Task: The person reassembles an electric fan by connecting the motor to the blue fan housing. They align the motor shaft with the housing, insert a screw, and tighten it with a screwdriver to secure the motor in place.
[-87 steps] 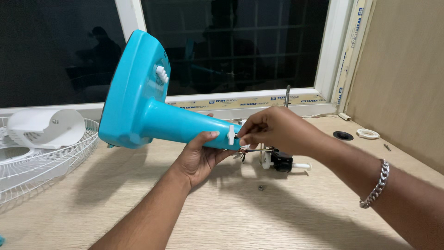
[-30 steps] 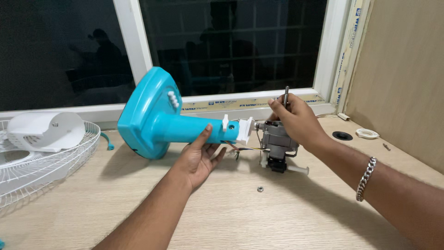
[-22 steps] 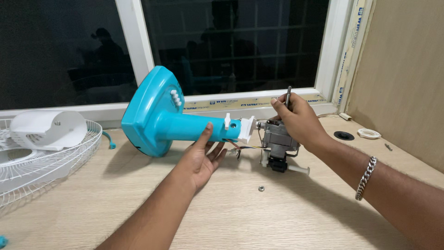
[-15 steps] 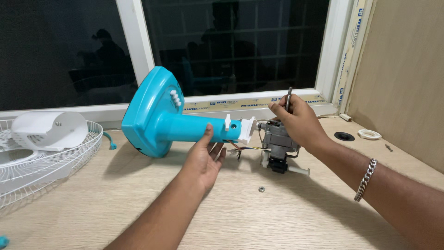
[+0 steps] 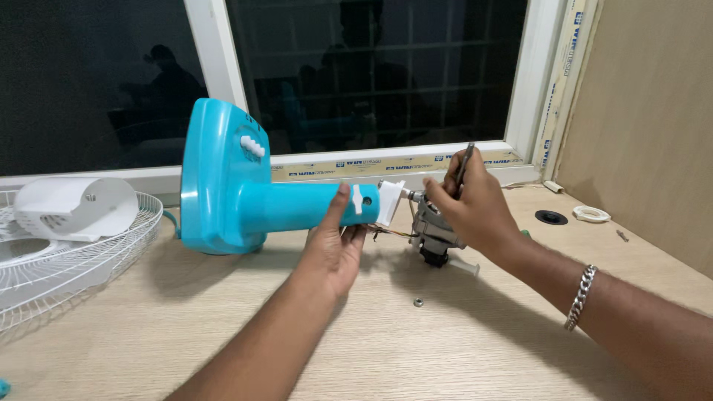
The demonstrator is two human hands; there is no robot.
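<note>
Left hand (image 5: 336,249): cupped under stand (image 5: 245,197) neck, thumb up its side.
Right hand (image 5: 466,208): closed round motor (image 5: 429,232) and shaft (image 5: 463,162).
Stand axis: along bench (image 5: 371,349) rear edge, base left.

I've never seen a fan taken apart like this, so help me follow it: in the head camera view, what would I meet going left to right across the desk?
White wire fan guard → white motor cover → turquoise fan stand → left hand → grey motor under the right hand → black grommet hole → white ring → small screw.
</note>
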